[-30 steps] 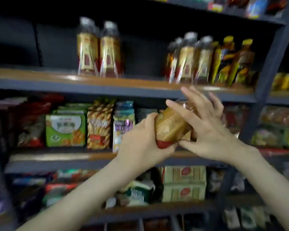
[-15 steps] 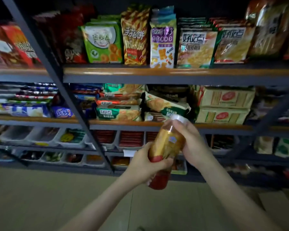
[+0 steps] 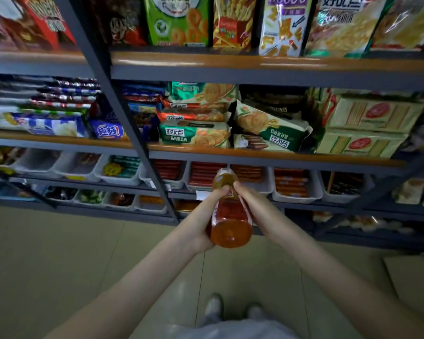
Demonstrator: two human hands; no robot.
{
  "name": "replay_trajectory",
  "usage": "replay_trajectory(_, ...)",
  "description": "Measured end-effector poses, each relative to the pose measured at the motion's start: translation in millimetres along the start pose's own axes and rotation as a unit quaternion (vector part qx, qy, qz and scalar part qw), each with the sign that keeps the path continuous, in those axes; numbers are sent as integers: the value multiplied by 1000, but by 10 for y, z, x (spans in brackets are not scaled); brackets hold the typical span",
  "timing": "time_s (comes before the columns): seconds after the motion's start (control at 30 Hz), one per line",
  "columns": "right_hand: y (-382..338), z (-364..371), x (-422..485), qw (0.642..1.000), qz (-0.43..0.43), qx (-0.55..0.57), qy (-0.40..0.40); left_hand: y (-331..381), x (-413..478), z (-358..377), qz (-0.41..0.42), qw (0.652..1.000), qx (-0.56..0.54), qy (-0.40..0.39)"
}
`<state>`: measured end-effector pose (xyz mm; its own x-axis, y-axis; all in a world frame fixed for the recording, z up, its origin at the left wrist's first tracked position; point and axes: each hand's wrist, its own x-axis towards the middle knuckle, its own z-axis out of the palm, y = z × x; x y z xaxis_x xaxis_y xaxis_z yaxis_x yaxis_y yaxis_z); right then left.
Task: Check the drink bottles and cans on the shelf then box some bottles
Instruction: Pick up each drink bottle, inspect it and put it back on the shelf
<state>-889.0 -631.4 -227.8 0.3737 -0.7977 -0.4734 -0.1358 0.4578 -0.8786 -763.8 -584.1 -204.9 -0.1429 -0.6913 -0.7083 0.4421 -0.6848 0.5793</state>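
Bottle [image 3: 230, 216] now lower than 1 s ago: down from upper-shelf height to front of tray shelf, view tipped floorward. Base faces camera, cap points away. Left hand [image 3: 198, 217] wraps lower body; right hand [image 3: 255, 204] wraps upper part. Judgement: check ending, boxing next. Trays [image 3: 294, 198] hold red packs [image 3: 289, 184]. Pale slab [image 3: 411, 280] on floor at right: box? cannot tell.

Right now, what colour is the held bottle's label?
The label on the bottle is red in the middle, gold toward the cap. Best seen in the head view.
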Motion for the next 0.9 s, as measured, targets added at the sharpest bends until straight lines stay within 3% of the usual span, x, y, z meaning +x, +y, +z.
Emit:
replay_trajectory(0.07, 34, -11, 10, 996, 11, -88, 34, -38, 33, -26, -8, 999, 47, 6)
replay_trajectory(0.13, 62, -12, 25, 994, 31, -96, 30, -65, 121, -94, 16, 991, 132, 23)
replay_trajectory(0.23, 85, 20, -17, 998, 60, 5, -9, -42, 149, -145, 55, 964, 260, 16)
replay_trajectory(0.33, 117, 81, 7, 995, 76, 66, -12, -23, 183, -197, 91, 907, 411, 16)
replay_trajectory(0.4, 108, 74, 43, 989, 88, 120, -9, 13, 173, -212, 126, 886, 446, 0)
replay_trajectory(0.57, 51, -24, 62, 954, 95, 285, 21, 147, 130, -215, 141, 956, 255, -4)
replay_trajectory(0.7, 38, 24, 89, 937, 77, 342, 16, 166, 186, -281, -25, 988, 125, -83)
replay_trajectory(0.8, -1, 27, 72, 956, 63, 287, 2, 163, 220, -324, -47, 986, 70, -144)
replay_trajectory(0.9, 22, -32, 107, 987, 44, 154, -6, 209, 235, -344, -31, 985, 105, -132)
